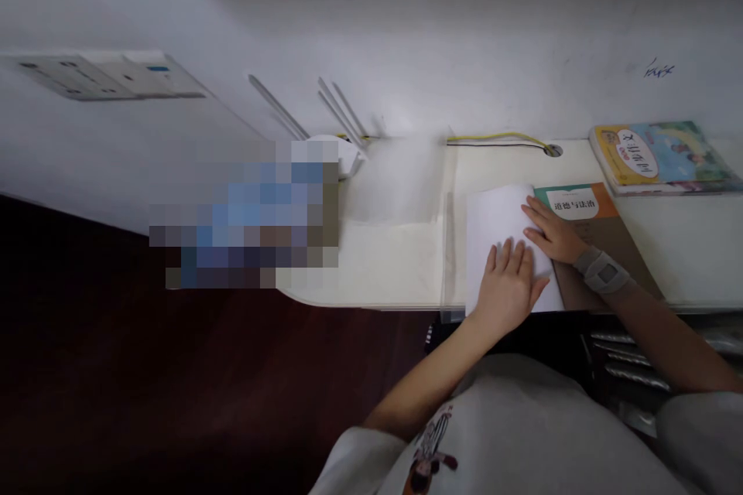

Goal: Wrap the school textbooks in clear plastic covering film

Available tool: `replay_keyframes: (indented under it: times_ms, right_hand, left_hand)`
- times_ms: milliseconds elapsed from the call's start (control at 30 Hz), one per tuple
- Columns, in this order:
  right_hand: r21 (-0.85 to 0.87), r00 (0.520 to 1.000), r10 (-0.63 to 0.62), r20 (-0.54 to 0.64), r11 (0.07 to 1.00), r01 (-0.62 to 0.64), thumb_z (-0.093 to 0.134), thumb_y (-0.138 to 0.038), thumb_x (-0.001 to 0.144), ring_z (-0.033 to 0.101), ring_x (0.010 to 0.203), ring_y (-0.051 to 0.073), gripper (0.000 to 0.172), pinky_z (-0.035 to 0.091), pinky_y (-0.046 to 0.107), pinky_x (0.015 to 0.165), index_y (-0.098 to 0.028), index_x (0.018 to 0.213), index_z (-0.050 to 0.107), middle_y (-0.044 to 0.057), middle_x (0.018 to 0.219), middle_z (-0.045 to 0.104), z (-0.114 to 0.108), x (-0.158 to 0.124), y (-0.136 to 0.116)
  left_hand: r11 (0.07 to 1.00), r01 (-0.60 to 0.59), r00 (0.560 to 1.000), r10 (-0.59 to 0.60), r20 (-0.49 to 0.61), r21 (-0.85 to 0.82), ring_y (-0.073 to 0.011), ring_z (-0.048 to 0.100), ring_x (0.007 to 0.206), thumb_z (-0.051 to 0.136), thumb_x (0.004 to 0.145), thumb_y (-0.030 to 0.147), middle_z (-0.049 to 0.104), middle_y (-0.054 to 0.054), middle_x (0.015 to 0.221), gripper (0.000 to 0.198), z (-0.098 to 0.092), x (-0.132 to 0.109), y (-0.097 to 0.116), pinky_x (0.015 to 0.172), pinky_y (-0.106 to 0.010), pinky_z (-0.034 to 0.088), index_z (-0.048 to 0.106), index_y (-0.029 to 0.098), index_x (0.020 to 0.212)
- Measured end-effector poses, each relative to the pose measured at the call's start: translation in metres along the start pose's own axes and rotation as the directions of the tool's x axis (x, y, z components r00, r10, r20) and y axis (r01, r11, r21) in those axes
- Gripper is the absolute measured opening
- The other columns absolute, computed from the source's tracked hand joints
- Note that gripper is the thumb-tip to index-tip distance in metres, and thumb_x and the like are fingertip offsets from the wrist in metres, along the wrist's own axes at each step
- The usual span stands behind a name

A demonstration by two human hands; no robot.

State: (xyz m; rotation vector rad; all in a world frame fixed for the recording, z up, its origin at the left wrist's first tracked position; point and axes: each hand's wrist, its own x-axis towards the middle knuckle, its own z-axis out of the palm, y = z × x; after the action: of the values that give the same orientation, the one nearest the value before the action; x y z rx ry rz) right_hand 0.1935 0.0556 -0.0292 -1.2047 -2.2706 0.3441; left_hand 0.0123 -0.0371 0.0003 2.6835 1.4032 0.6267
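A textbook (609,247) with a green, orange and brown cover lies on the desk in front of me. Over its left part rests a white sheet or page (493,216); whether it is joined to the book I cannot tell. My left hand (508,286) lies flat on this white surface, fingers spread. Just above it, my right hand (551,232) reaches across the book, its stretched fingertips on the white sheet's right edge. A grey watch is on the right wrist. Clear plastic film (400,182) extends to the left of the white sheet.
The white desk (371,267) has a rounded left end. Behind the film stands a white router (342,155) with antennas. A yellow cable (499,136) runs to a desk hole. Several books (662,155) are stacked at the right. A blurred-out area (261,216) covers the left end.
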Motion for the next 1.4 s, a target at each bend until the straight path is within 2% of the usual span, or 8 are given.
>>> replay_keyframes:
  times_ms: [200, 500, 733, 833, 1067, 1133, 1233, 1400]
  right_hand:
    - [-0.005, 0.999, -0.037, 0.013, 0.999, 0.037, 0.029, -0.037, 0.094, 0.028, 0.136, 0.025, 0.050, 0.027, 0.050, 0.111, -0.016, 0.137, 0.041, 0.011, 0.146, 0.036, 0.002, 0.002, 0.004]
    - [-0.105, 1.000, 0.007, -0.006, 0.994, -0.007, 0.038, -0.040, 0.091, 0.025, 0.137, 0.030, 0.053, 0.030, 0.053, 0.109, -0.016, 0.137, 0.040, 0.012, 0.150, 0.028, 0.005, 0.001, 0.004]
    - [-0.168, 0.998, -0.018, 0.063, 0.985, 0.028, 0.038, -0.049, 0.090, 0.020, 0.138, 0.031, 0.061, 0.025, 0.055, 0.110, -0.016, 0.141, 0.034, 0.012, 0.151, 0.025, 0.005, 0.000, -0.003]
    - [-0.184, 0.994, -0.034, 0.104, 0.981, 0.053, 0.038, -0.055, 0.088, 0.017, 0.139, 0.031, 0.068, 0.024, 0.052, 0.111, -0.013, 0.141, 0.034, 0.015, 0.151, 0.023, 0.005, -0.001, -0.004]
    - [-0.188, 0.989, -0.072, 0.131, 0.977, 0.096, 0.039, -0.062, 0.085, 0.019, 0.139, 0.031, 0.073, 0.023, 0.051, 0.112, -0.016, 0.141, 0.034, 0.013, 0.150, 0.025, 0.006, 0.000, -0.006]
    - [-0.199, 0.994, -0.044, 0.098, 0.978, 0.063, 0.038, -0.060, 0.086, 0.019, 0.138, 0.031, 0.072, 0.023, 0.050, 0.112, -0.014, 0.140, 0.035, 0.014, 0.150, 0.025, 0.006, 0.000, -0.008]
    - [-0.188, 0.999, 0.044, 0.015, 0.981, -0.041, 0.035, -0.058, 0.088, 0.021, 0.138, 0.033, 0.070, 0.027, 0.055, 0.109, -0.014, 0.143, 0.031, 0.015, 0.150, 0.025, 0.009, -0.008, -0.015]
    - [0.052, 0.995, 0.083, 0.048, 0.995, -0.086, 0.032, -0.057, 0.090, 0.024, 0.137, 0.028, 0.070, 0.029, 0.051, 0.110, -0.020, 0.147, 0.018, 0.012, 0.151, 0.025, 0.008, -0.036, -0.040]
  left_hand:
    - [0.987, 0.111, 0.981, -0.127, 0.143, 0.118, -0.0439, 0.024, 0.134, 0.042, 0.083, 0.064, 0.031, -0.028, 0.143, 0.082, 0.018, 0.022, 0.007, 0.102, -0.065, 0.026, 0.037, 0.002, 0.137]
    - [0.985, 0.125, 0.970, -0.147, 0.194, 0.119, -0.0441, 0.025, 0.133, 0.036, 0.086, 0.062, 0.031, -0.026, 0.144, 0.077, 0.028, 0.013, 0.001, 0.100, -0.068, 0.024, 0.035, 0.006, 0.139]
    - [0.967, 0.178, 0.983, -0.182, 0.006, 0.184, -0.0371, 0.019, 0.138, 0.043, 0.090, 0.038, 0.030, -0.017, 0.148, 0.057, -0.007, -0.002, -0.028, 0.105, -0.062, 0.021, 0.030, 0.018, 0.142]
    - [0.902, 0.361, 0.932, -0.360, -0.049, 0.239, -0.0369, 0.032, 0.133, 0.044, 0.088, 0.027, 0.037, -0.023, 0.143, 0.056, -0.034, -0.008, -0.058, 0.103, -0.059, 0.028, 0.031, 0.011, 0.140]
    - [0.774, 0.629, 0.743, -0.625, 0.239, 0.068, -0.0267, 0.065, 0.085, 0.046, 0.084, 0.032, 0.068, -0.011, 0.084, 0.019, -0.059, -0.006, -0.106, 0.075, -0.039, 0.047, 0.058, 0.018, 0.078]
    - [0.687, 0.689, 0.724, -0.633, 0.275, -0.230, -0.0228, 0.066, 0.077, 0.047, 0.083, 0.033, 0.068, -0.008, 0.079, 0.019, -0.060, -0.006, -0.109, 0.068, -0.034, 0.049, 0.052, 0.020, 0.070]
    - [0.342, 0.622, 0.717, -0.611, 0.336, -0.705, -0.0176, 0.068, 0.067, 0.051, 0.081, 0.036, 0.069, -0.008, 0.091, 0.022, -0.070, -0.006, -0.106, 0.058, -0.028, 0.051, 0.044, 0.019, 0.069]
    - [-0.033, 0.381, 0.808, -0.474, 0.350, -0.924, -0.0170, 0.069, 0.065, 0.059, 0.077, 0.043, 0.066, -0.011, 0.109, 0.031, -0.092, -0.002, -0.087, 0.052, -0.027, 0.054, 0.041, 0.018, 0.070]
